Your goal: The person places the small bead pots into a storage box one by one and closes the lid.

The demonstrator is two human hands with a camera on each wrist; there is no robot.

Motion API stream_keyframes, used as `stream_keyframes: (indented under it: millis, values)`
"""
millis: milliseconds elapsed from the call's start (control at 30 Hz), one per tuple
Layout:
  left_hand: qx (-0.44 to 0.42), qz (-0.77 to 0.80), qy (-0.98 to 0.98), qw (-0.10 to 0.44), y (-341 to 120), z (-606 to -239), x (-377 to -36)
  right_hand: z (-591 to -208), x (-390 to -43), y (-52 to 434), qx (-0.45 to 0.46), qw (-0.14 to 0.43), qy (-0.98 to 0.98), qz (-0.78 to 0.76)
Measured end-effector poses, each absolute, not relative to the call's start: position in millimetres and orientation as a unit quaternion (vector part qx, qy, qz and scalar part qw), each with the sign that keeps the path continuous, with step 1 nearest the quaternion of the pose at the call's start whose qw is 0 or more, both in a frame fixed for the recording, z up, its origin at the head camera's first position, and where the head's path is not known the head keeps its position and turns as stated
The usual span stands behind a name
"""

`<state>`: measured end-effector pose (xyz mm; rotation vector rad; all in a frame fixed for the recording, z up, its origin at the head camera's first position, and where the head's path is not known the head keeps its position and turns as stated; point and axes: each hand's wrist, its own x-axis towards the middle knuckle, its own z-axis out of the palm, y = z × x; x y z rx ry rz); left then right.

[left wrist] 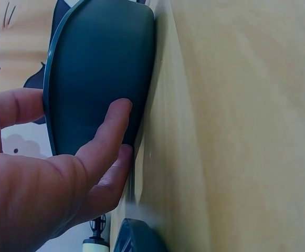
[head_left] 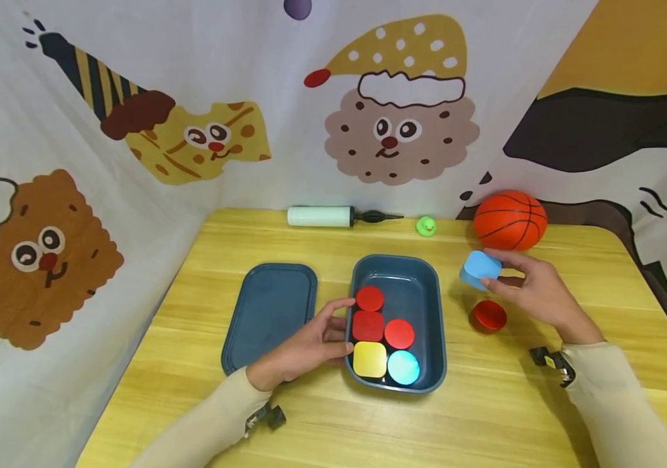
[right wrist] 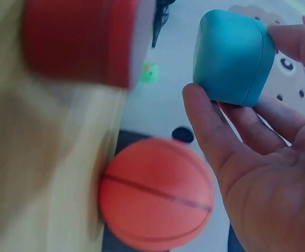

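Observation:
My right hand (head_left: 535, 289) pinches a small light blue rounded box (head_left: 482, 268) between thumb and fingers, held above the table. In the right wrist view, a seam runs round this blue box (right wrist: 233, 58). Just below the hand stands a round red container (head_left: 489, 316). My left hand (head_left: 310, 344) rests its thumb and fingertips against the left side of a dark blue tray (head_left: 440, 312). In the tray sit two round red containers (head_left: 399, 334), a squarish red one (head_left: 368, 325), a yellow one (head_left: 370, 359) and a round light blue one (head_left: 404, 368).
A dark blue lid (head_left: 272, 312) lies flat left of the tray. Along the back stand a pale hand pump (head_left: 322, 216), a green toy duck (head_left: 426, 226) and a small orange basketball (head_left: 510, 221). Behind the wooden table (head_left: 404, 429) hangs a printed cloth (head_left: 287, 84).

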<state>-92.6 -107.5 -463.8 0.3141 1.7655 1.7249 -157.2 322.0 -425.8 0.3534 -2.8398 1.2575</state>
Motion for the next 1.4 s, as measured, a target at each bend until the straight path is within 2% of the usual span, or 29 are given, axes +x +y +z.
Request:
stream_keyframes:
  millis: [367, 700, 1167, 1400]
  values:
    - [0.119, 0.656, 0.672, 0.322, -107.4, -464.0, -92.4, -416.1, -162.7, 280.8, 0.210, 0.039, -0.887, 0.409]
    - [0.118, 0.658, 0.669, 0.324, -109.3, -465.1, -93.5, -416.3, -160.1, 244.1, 0.261, 0.025, -0.875, 0.406]
    - [0.126, 0.660, 0.665, 0.326, -110.3, -465.9, -95.5, -435.0, -162.4, 213.3, 0.329, 0.014, -0.903, 0.276]
    - [0.127, 0.658, 0.665, 0.330, -110.4, -467.5, -96.9, -443.5, -158.4, 204.8, 0.360, 0.029, -0.901, 0.239]
